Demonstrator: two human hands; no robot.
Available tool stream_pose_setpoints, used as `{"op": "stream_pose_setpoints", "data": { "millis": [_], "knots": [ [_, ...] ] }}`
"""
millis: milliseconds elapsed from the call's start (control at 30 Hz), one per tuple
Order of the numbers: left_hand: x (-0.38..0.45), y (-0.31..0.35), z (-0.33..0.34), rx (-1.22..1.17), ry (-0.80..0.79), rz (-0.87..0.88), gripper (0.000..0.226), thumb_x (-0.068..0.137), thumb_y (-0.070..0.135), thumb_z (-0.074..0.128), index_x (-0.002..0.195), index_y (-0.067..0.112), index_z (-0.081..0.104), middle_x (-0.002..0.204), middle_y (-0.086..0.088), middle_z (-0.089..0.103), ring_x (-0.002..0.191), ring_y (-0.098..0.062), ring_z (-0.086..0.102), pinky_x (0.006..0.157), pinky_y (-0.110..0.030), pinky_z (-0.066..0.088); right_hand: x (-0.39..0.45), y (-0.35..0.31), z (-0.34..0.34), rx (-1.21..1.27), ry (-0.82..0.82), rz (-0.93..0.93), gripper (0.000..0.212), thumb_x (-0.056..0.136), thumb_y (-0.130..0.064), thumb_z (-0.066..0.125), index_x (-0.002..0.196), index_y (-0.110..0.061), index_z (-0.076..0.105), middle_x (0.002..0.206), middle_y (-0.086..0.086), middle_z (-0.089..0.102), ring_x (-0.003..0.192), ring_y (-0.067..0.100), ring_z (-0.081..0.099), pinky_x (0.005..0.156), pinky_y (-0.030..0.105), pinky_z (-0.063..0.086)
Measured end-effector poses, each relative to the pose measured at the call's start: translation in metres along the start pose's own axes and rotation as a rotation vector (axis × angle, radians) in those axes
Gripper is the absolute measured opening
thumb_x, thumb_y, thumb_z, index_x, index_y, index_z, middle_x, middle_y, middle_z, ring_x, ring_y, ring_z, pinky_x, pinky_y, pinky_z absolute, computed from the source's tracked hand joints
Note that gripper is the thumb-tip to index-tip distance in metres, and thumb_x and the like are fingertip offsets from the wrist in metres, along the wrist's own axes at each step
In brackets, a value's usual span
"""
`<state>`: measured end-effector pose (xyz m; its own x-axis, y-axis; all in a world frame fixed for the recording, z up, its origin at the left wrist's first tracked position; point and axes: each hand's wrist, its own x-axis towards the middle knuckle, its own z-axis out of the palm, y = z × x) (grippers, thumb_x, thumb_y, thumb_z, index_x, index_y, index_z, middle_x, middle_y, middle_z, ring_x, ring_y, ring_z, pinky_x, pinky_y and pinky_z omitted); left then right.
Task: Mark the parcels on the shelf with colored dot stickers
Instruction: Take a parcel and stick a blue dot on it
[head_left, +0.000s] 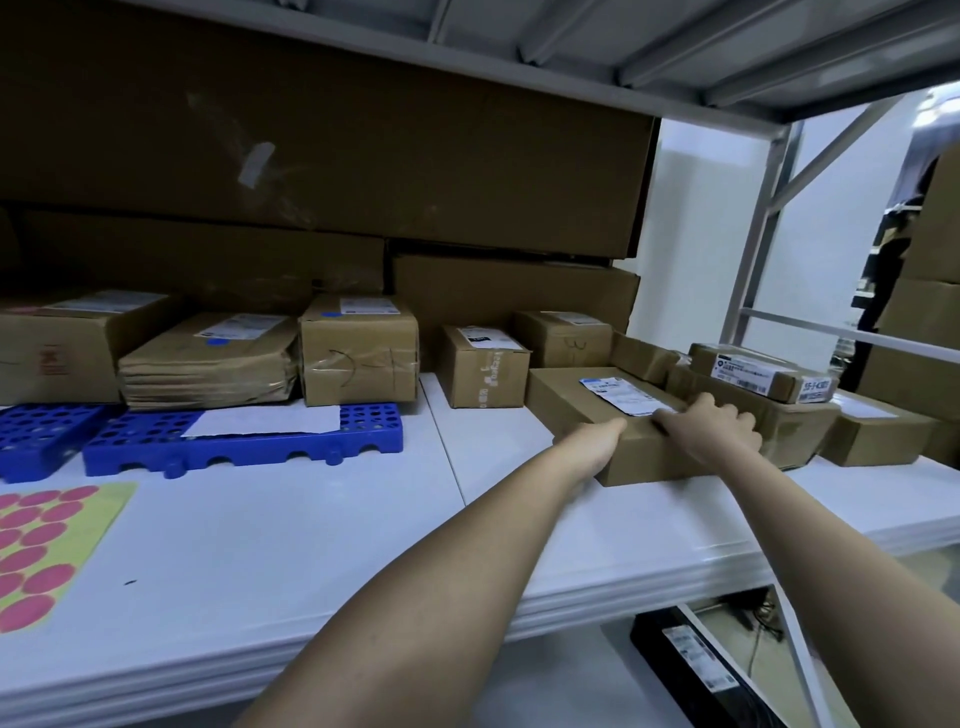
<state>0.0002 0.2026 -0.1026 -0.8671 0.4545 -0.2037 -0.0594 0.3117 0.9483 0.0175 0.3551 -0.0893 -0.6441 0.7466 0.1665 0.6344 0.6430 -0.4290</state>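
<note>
On the shelf (311, 545), hands (670, 431) grip a parcel (571, 400).

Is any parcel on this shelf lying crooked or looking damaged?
Yes. The flat parcel held by both hands sits turned at an angle, one corner past the shelf edge. The paper-wrapped parcel at left looks creased and squashed along its front. The other boxes stand fairly straight.
</note>
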Motion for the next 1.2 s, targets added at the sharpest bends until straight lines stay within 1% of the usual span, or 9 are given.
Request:
{"op": "stream_pose_setpoints", "data": {
  "millis": [167,267,400,500,633,733,867,1000,1200],
  "knots": [
    [0.024,-0.009,0.011,-0.105,0.038,-0.014,0.087,0.055,0.062,0.047,0.130,0.019,0.050,0.123,-0.002,0.057,0.108,-0.019,0.057,0.077,-0.028,0.046,0.003,0.002,0.000,0.052,-0.002,0.029,0.060,0.093,-0.050,0.044,0.136,-0.008,0.044,0.142,0.018,0.039,0.132,0.037,0.031,0.106,0.041,0.028],
    [0.031,-0.014,0.015,-0.147,0.049,0.009,0.090,0.046,0.063,0.050,0.127,0.024,0.053,0.121,0.000,0.059,0.105,-0.017,0.060,0.089,-0.032,0.051,0.005,0.006,-0.001,0.129,-0.024,0.089,0.057,0.096,-0.046,0.039,0.137,-0.006,0.047,0.144,0.018,0.036,0.133,0.037,0.030,0.108,0.043,0.027],
    [0.034,-0.019,0.015,-0.198,0.051,-0.008,0.090,0.040,0.061,0.056,0.124,0.027,0.056,0.120,0.000,0.060,0.101,-0.017,0.063,0.086,-0.032,0.053,0.003,0.013,-0.004,0.250,-0.048,0.126,0.058,0.096,-0.042,0.041,0.139,-0.002,0.044,0.146,0.020,0.034,0.134,0.038,0.031,0.108,0.044,0.029],
    [0.014,-0.017,0.006,-0.249,0.086,-0.018,0.086,0.045,0.056,0.060,0.125,0.025,0.055,0.122,-0.001,0.059,0.104,-0.019,0.061,0.088,-0.035,0.053,-0.004,0.019,-0.005,0.380,-0.079,0.121,0.055,0.093,-0.040,0.047,0.131,-0.001,0.052,0.139,0.022,0.042,0.125,0.041,0.042,0.099,0.043,0.039],
    [-0.037,-0.004,-0.006,-0.322,0.157,0.000,0.069,0.077,0.040,0.059,0.135,0.013,0.033,0.129,-0.003,0.040,0.116,-0.023,0.049,0.094,-0.041,0.051,-0.019,0.029,-0.001,0.582,-0.088,0.085,0.038,0.088,-0.033,0.055,0.107,-0.001,0.062,0.104,0.018,0.059,0.097,0.036,0.055,0.076,0.037,0.041],
    [-0.047,-0.007,-0.012,-0.319,0.198,0.007,0.065,0.081,0.034,0.058,0.136,0.013,0.031,0.127,-0.005,0.035,0.114,-0.024,0.046,0.091,-0.043,0.052,-0.034,0.034,0.000,0.695,-0.052,0.083,0.032,0.084,-0.031,0.056,0.099,-0.005,0.065,0.104,0.019,0.063,0.101,0.038,0.057,0.076,0.038,0.041],
    [-0.064,-0.012,-0.022,-0.259,0.253,0.026,0.059,0.087,0.038,0.055,0.134,0.013,0.029,0.129,-0.006,0.032,0.110,-0.025,0.041,0.086,-0.037,0.047,-0.062,0.034,-0.001,0.807,0.028,0.054,0.030,0.086,-0.030,0.056,0.107,-0.012,0.068,0.107,0.010,0.066,0.099,0.030,0.055,0.085,0.038,0.041],
    [-0.079,-0.014,-0.036,-0.264,0.315,0.085,0.060,0.089,0.042,0.054,0.132,0.011,0.026,0.132,-0.009,0.031,0.112,-0.028,0.041,0.097,-0.040,0.042,-0.096,0.023,-0.002,0.876,0.125,0.050,0.027,0.090,-0.030,0.052,0.110,-0.019,0.067,0.102,0.001,0.062,0.094,0.024,0.052,0.083,0.034,0.040],
    [-0.097,-0.015,-0.079,-0.331,0.390,0.219,0.061,0.086,0.046,0.060,0.123,0.011,0.028,0.124,-0.009,0.047,0.111,-0.027,0.051,0.098,-0.043,0.045,-0.144,-0.014,0.006,1.072,0.234,-0.054,0.023,0.091,-0.028,0.052,0.111,-0.023,0.063,0.102,-0.008,0.060,0.094,0.014,0.051,0.081,0.027,0.034]
  ]
}}
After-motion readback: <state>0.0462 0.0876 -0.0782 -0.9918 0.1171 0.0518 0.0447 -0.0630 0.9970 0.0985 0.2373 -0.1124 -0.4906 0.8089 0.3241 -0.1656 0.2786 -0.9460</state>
